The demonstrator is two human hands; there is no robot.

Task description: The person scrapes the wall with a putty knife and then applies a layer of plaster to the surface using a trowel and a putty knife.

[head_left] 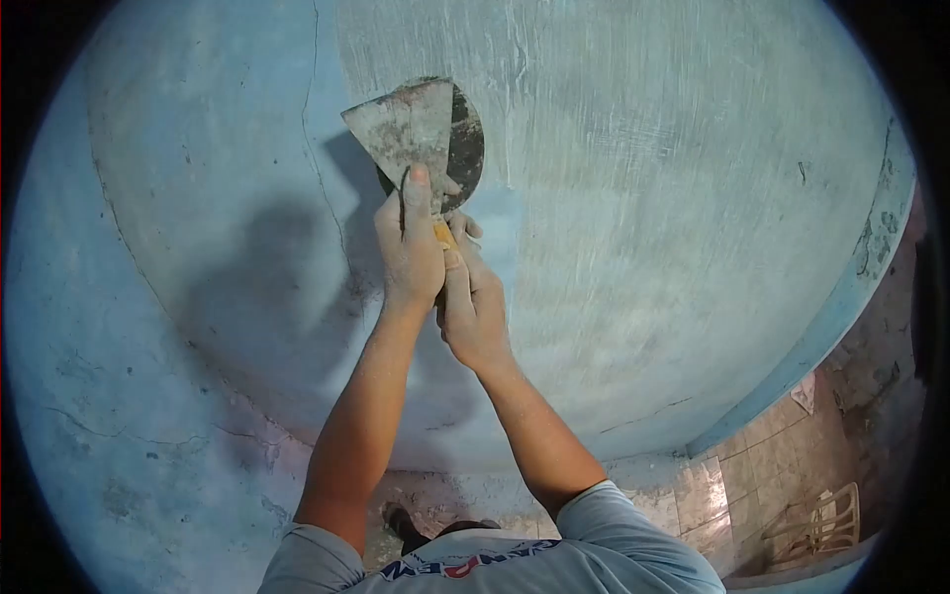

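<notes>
Both hands are raised in front of a blue, partly whitened wall [633, 247]. A broad metal scraper blade [406, 124], stained and dusty, points up, its yellow handle [444, 235] lower down between the hands. Behind the blade shows a dark round disc [466, 148], partly hidden. My left hand [411, 243] is closed round something at the blade's base, its thumb lying up along the blade; whether it grips the scraper or the disc's holder is unclear. Wrapped round the yellow handle, my right hand [473, 297] sits just below and to the right. Both hands are dusty.
Cracks run down the wall at the left, and its edge curves away at the right. Below lies a tiled floor [767, 465] with a pale plastic chair [826, 525] at the lower right. A foot [401, 525] shows beneath the shirt-clad body.
</notes>
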